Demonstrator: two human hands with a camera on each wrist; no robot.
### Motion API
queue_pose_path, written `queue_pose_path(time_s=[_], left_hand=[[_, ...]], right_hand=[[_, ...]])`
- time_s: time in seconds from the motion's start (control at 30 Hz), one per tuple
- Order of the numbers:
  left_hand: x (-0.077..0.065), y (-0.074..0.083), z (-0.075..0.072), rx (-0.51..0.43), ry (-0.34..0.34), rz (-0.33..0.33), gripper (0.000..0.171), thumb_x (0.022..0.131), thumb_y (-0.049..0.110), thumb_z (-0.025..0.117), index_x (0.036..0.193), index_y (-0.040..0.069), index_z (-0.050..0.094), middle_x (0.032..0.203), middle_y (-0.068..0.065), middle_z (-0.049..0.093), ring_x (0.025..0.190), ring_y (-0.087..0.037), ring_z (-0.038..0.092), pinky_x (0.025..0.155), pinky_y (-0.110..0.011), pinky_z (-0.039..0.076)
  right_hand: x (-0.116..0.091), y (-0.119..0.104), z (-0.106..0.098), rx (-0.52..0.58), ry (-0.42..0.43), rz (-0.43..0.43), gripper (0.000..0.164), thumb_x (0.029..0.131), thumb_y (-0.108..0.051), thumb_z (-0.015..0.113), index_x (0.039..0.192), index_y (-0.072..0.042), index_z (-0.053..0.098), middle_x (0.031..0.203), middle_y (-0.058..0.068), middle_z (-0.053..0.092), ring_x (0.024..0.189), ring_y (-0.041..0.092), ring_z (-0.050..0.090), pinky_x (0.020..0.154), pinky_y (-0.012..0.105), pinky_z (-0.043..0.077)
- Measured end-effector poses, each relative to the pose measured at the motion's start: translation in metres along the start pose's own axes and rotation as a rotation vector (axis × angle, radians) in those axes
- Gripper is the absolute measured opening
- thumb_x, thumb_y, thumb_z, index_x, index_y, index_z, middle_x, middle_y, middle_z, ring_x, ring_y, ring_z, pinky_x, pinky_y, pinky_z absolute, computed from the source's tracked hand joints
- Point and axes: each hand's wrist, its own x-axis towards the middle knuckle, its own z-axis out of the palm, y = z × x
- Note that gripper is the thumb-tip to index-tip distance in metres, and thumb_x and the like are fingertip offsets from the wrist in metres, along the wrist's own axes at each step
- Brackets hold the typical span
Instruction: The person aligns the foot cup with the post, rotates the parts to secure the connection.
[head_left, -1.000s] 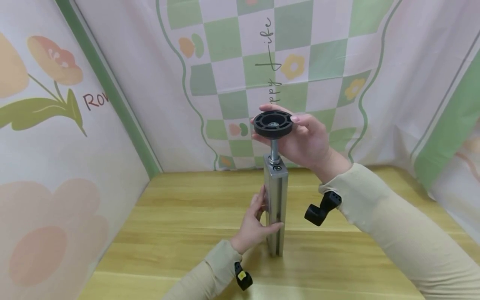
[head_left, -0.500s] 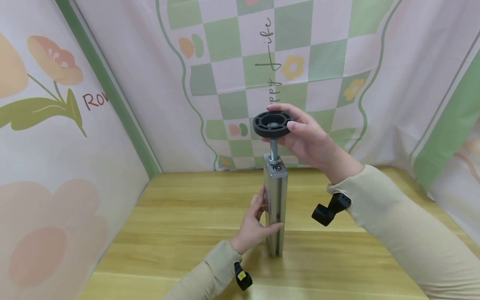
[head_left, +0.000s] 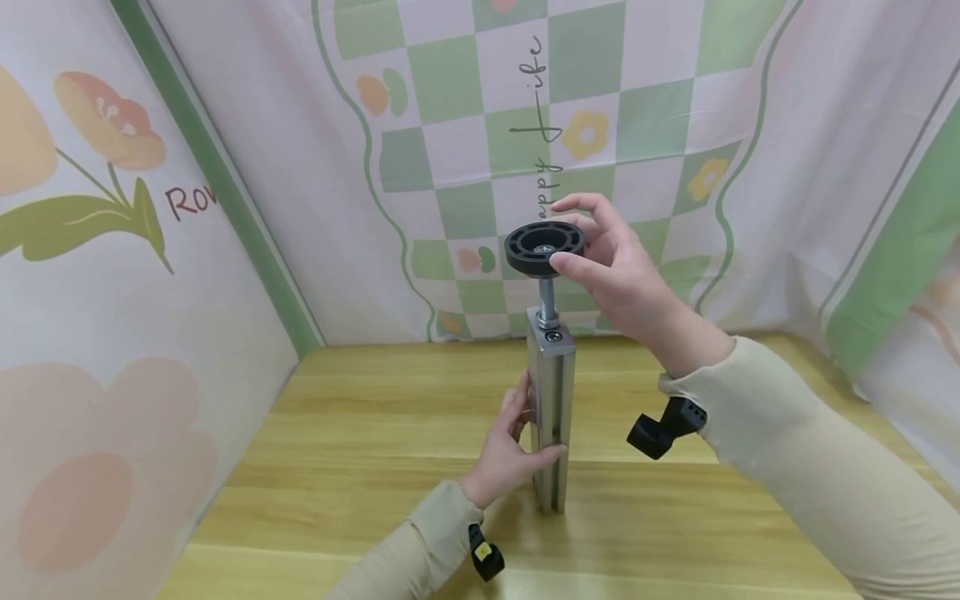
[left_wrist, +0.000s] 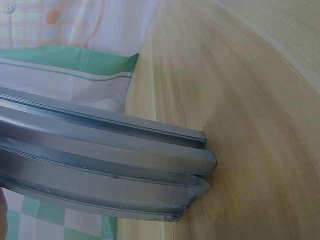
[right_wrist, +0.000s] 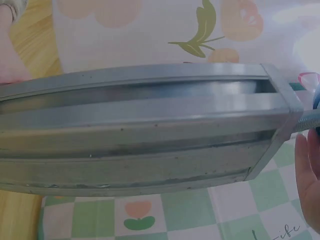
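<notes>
An aluminium profile point(head_left: 551, 417) stands upright on the table, its cut lower end point(left_wrist: 190, 200) showing in the left wrist view. My left hand point(head_left: 506, 458) grips it around the middle, thumb across the near side. From the metal end cap point(head_left: 557, 340) on top rises a threaded stud point(head_left: 547, 298), with a nut at its base, carrying a round black leveling foot point(head_left: 531, 268). At the foot's right side, my right hand point(head_left: 626, 279) holds the rim, thumb at the front and curled fingers behind, the forefinger raised. The rim partly hides those fingers. Grooves run along the profile point(right_wrist: 150, 115) in the right wrist view.
The wooden table point(head_left: 360, 417) reaches back to a hanging cloth point(head_left: 442, 150) with green checks, close behind my right hand. Another cloth, printed with flowers point(head_left: 112, 125), hangs along the left side. A black camera mount point(head_left: 663, 427) sticks out below my right wrist.
My right thumb has slid from the foot's right rim round to its front, and the fingers have drawn back from its left and far side. My left hand and the profile stay still.
</notes>
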Motion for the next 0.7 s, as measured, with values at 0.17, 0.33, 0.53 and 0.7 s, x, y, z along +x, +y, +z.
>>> queue_pose_path(time_s=[0.17,0.33,0.53,0.7], left_hand=[[0.0,0.001,0.0,0.005,-0.002,0.02,0.11,0.077,-0.008,0.07,0.147,0.048,0.007,0.119,-0.022,0.038,0.107,-0.007,0.042,0.092,-0.025,0.042],[0.0,0.003,0.0,0.0,-0.003,0.015,0.11,0.077,-0.008,0.07,0.147,0.048,0.007,0.119,-0.022,0.037,0.107,-0.006,0.042,0.092,-0.025,0.041],[0.001,0.004,0.0,-0.008,-0.003,0.011,0.11,0.077,-0.008,0.07,0.147,0.048,0.006,0.12,-0.022,0.038,0.107,-0.007,0.041,0.092,-0.023,0.041],[0.0,0.004,0.0,-0.005,-0.008,0.011,0.11,0.078,-0.008,0.07,0.147,0.047,0.005,0.121,-0.022,0.037,0.107,-0.006,0.041,0.092,-0.023,0.041]], right_hand=[[-0.003,-0.005,0.008,-0.123,0.085,0.004,0.043,0.083,0.007,0.054,0.118,-0.015,0.043,0.108,0.004,0.057,0.091,0.011,0.061,0.08,0.019,0.051],[-0.005,-0.01,0.018,-0.268,0.199,-0.008,0.045,0.081,0.007,0.064,0.115,-0.012,0.042,0.104,0.005,0.055,0.091,0.012,0.061,0.078,0.018,0.052],[-0.007,-0.008,0.026,-0.442,0.32,-0.044,0.048,0.077,-0.001,0.074,0.111,-0.012,0.042,0.099,0.003,0.053,0.089,0.012,0.062,0.074,0.017,0.053],[-0.009,-0.004,0.03,-0.53,0.374,-0.109,0.05,0.073,-0.003,0.078,0.109,-0.009,0.042,0.094,0.001,0.053,0.081,0.013,0.059,0.072,0.017,0.053]])
